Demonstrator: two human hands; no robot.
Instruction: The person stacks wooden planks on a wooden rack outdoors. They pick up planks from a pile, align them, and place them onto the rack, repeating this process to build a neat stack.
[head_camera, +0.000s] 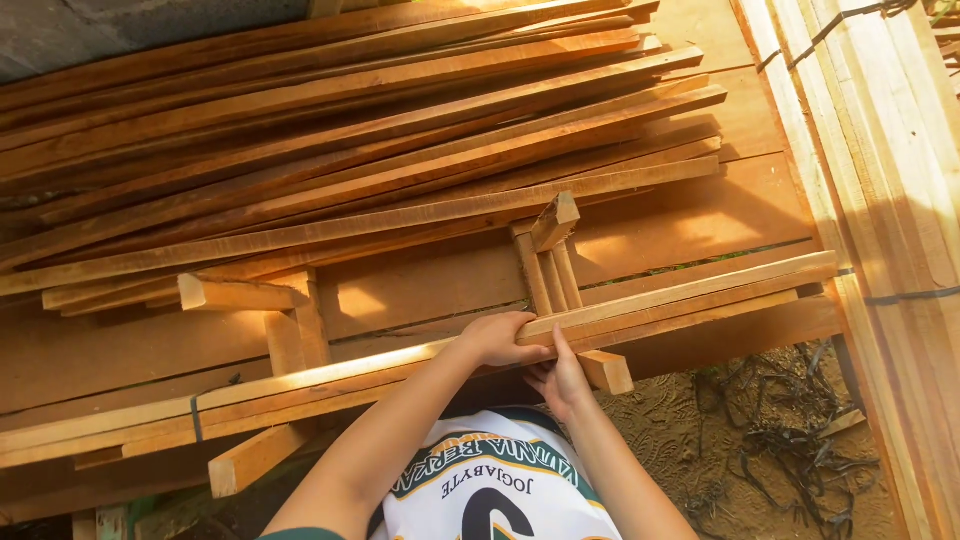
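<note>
Your left hand (497, 338) is closed over the top of the bundle of long strips (420, 362), fingers curled over its far edge, roughly at mid-length. Your right hand (560, 378) sits just beside it, under/near side of the same bundle, thumb up against the near face, fingers hidden beneath, so full closure can't be confirmed; it reads as a pinch w/ the thumb. Both hands are touching the bundle and nearly touching each other. Long axis of the bundle runs lower-left to upper-right across your front, rising slightly to the right; one dark strap (196, 417) rings it well left of the grip. Bundle rests across short cross blocks (255, 458), one w/ its end (606, 371) sticking out just right of your right hand. Beyond the grip: a wide board (700, 215) underneath, then a loose pile of strips (350, 130) further back, lying approx. the same direction. At far right, strapped pale planks (880, 130) run the other way. Dirt ground (740, 450) w/ loose strapping scraps lower right.
</note>
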